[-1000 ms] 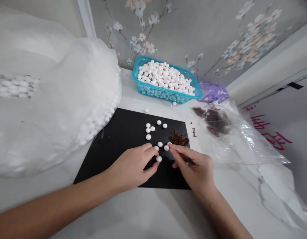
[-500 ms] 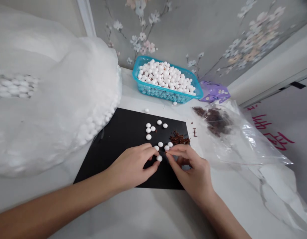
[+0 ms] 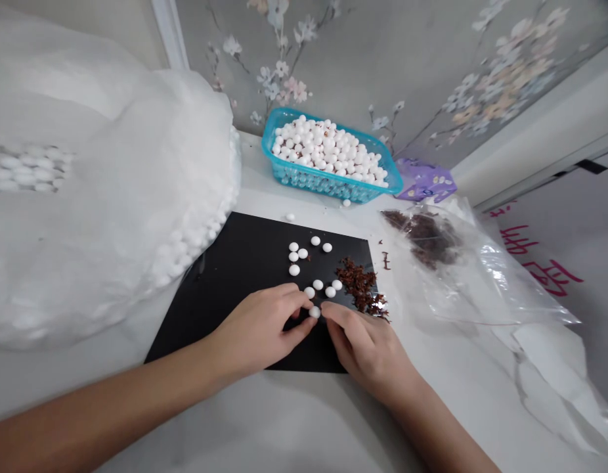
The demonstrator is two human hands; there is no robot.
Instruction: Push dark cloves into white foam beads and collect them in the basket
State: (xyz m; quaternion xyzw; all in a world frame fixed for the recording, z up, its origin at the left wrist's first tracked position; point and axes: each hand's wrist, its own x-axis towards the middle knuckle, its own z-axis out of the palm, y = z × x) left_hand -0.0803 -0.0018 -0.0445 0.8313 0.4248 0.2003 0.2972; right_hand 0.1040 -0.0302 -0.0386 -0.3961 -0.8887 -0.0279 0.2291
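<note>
Over the black mat (image 3: 255, 243), my left hand (image 3: 264, 325) pinches a small white ball (image 3: 314, 313) between thumb and forefinger. My right hand (image 3: 366, 341) is closed, its fingertips pressed together at the right side of that ball. Whatever those fingertips hold, if anything, is too small to make out. Several loose white balls (image 3: 294, 270) lie on the mat beyond my hands, a few of them close to my fingers. A pile of small reddish-brown pieces (image 3: 358, 281) sits at the mat's right edge, just past my right hand.
A blue plastic basket (image 3: 328, 188) full of white balls stands by the wall. At left bulges a big white bag (image 3: 111, 197) of such balls. A clear bag (image 3: 461, 289) with brown pieces lies at right, near a purple packet (image 3: 425, 180).
My right hand has moved left and slightly down, from the loose balls to the ball in my left hand. More of the brown pile shows. My left hand has hardly moved.
</note>
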